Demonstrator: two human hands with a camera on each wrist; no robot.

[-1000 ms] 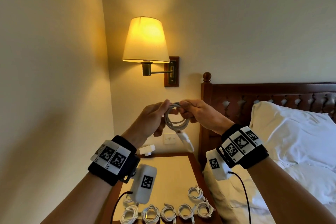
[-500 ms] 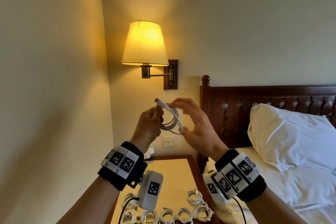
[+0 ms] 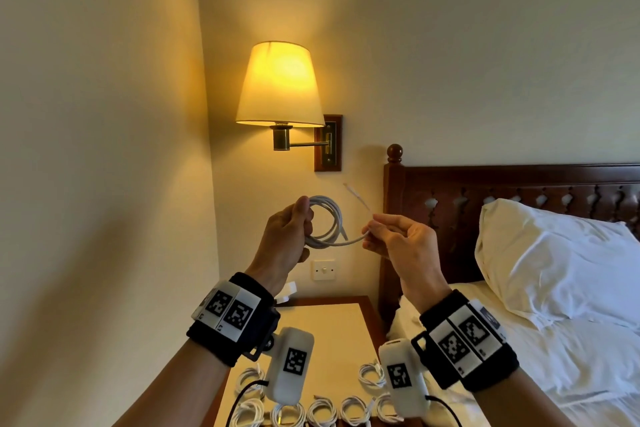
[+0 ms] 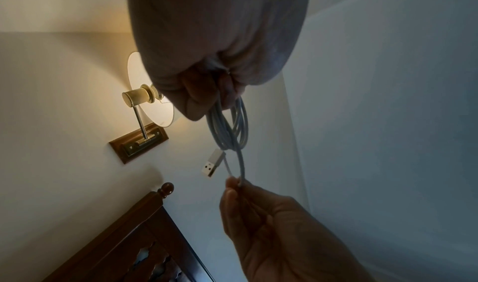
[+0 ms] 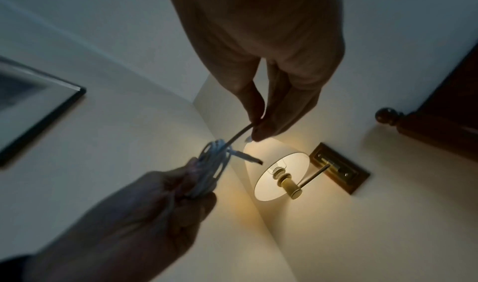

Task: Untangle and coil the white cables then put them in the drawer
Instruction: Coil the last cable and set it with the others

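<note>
Cable (image 3: 323,222) hangs in the air between two raised hands, most of it already wound into a few round loops that stand roughly upright in front of the wall. The left hand (image 3: 289,239) has its fingers and thumb curled round the left side of the coil, bunching the strands together. From the bottom of the loops a short free tail (image 3: 349,240) runs out to the right, and the right hand (image 3: 403,243) pinches it between thumb and fingertips just beside the coil, the other fingers loosely bent behind. Past the pinch the end rises up and back toward the wall, blurred in the head view. A flat plug (image 4: 212,165) dangles from the coil near that pinch.

So the tail's long axis lies sideways, from coil to right hand, and the right hand looks best placed to wrap it round the loops, I would judge. Both forearms are lifted, palms turned inward.

Below them, on the bedside table (image 3: 332,329), lie several coiled cables (image 3: 322,412) in a row. No drawer is in sight. Beyond are a lit wall lamp (image 3: 280,87), a dark headboard (image 3: 485,184) and a white pillow (image 3: 561,260).
</note>
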